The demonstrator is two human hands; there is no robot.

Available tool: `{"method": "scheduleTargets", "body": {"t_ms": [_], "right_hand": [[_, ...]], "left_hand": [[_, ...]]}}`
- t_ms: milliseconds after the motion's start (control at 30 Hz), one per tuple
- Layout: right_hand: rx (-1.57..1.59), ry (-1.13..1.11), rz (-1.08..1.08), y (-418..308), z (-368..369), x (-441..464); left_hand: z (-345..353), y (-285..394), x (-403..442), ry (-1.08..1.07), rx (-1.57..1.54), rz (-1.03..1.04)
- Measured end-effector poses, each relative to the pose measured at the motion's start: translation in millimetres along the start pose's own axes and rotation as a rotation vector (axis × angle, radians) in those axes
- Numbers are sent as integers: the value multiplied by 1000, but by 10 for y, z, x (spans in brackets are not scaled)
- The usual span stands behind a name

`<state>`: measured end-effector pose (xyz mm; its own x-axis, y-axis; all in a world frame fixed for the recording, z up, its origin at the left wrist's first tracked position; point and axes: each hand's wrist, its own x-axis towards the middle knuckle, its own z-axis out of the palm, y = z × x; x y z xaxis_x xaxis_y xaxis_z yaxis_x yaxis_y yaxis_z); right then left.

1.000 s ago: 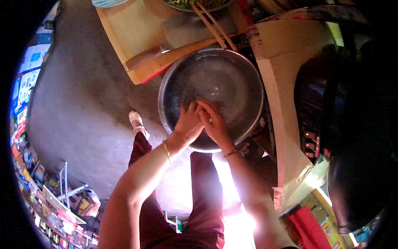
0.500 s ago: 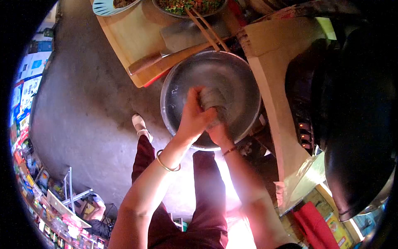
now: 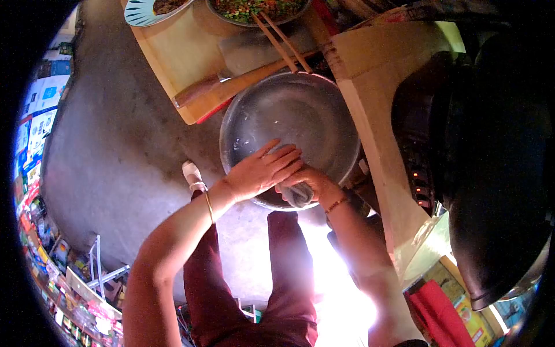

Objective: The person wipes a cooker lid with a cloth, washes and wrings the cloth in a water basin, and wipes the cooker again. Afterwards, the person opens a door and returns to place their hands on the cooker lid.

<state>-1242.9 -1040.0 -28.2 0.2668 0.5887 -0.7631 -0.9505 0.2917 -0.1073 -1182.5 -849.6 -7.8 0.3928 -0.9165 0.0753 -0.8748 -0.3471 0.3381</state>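
Observation:
Over the near part of a wide metal basin (image 3: 289,110), my two hands meet. My right hand (image 3: 312,180) is closed on a crumpled grey cloth (image 3: 299,195), which bunches out below its fingers. My left hand (image 3: 265,169) lies palm down with its fingers stretched out, its fingertips against my right hand. A greyish bit, perhaps more of the cloth, shows by the left hand's thumb side; what lies under that palm is hidden.
Beyond the basin stands a wooden board (image 3: 179,63) with a knife (image 3: 199,91). Chopsticks (image 3: 283,43) rest at a pan of chopped food (image 3: 257,13), beside a plate (image 3: 141,13). Cardboard (image 3: 370,104) and a large black pot (image 3: 497,173) are at right.
My hands were clasped together round the cloth farther over the basin. They have come nearer to me, and my left hand's fingers have straightened out.

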Motion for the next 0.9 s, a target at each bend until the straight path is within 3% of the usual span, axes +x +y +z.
{"method": "scheduleTargets", "body": {"t_ms": [100,133,167,233,267,300,333,367,433,500,533,567,600,633,700,733,767,800,833,867,900], "right_hand": [[-247,120,62,-160,83,-13],[-421,269,212,-245,196,-20],[-421,267,212,-226,240,-13],[-599,234,-45,-179,301,10],[-600,235,-46,-158,303,65],[-951,305,-115,-127,294,136],[-1302,372,-185,-92,275,191],[-1302,374,-183,-42,252,228],[-1457,635,-319,27,279,257],[-1574,674,-338,5,311,212],[-1692,721,-361,-9,311,185],[-1690,722,-362,-20,294,156],[-1861,678,-731,-30,252,126],[-2001,607,-1120,-42,223,108],[-1860,643,-1094,-25,173,139],[-1716,678,-1062,-9,145,153],[-1710,680,-1064,9,114,153],[-1150,651,-555,-13,97,149],[-577,563,-70,-44,101,108],[-185,423,-25,-52,97,15],[-186,426,-26,-25,82,3]], "left_hand": [[71,-39,134,27,-3,93],[99,-48,162,38,6,105],[121,-47,171,47,15,115],[254,-26,162,125,-72,69],[318,-6,147,-50,-116,-13],[365,16,143,-224,-159,-96],[428,43,139,-223,-161,-95],[499,66,132,-222,-179,-164],[715,134,95,-224,-196,-236],[915,225,43,-2,-486,-529],[775,198,77,-4,-486,-530],[629,147,110,-272,-841,-658],[519,111,141,-548,-1193,-773],[584,84,41,-514,-1682,-1078],[622,49,-38,-453,-2159,-1132],[570,84,-39,-453,-2156,-1134],[505,157,-57,-225,-2080,-1161],[364,185,-63,-2,-1988,-1171],[233,207,-94,-10,-1255,-827],[97,224,-129,44,-772,-646],[-17,203,-141,96,-294,-450]]}}
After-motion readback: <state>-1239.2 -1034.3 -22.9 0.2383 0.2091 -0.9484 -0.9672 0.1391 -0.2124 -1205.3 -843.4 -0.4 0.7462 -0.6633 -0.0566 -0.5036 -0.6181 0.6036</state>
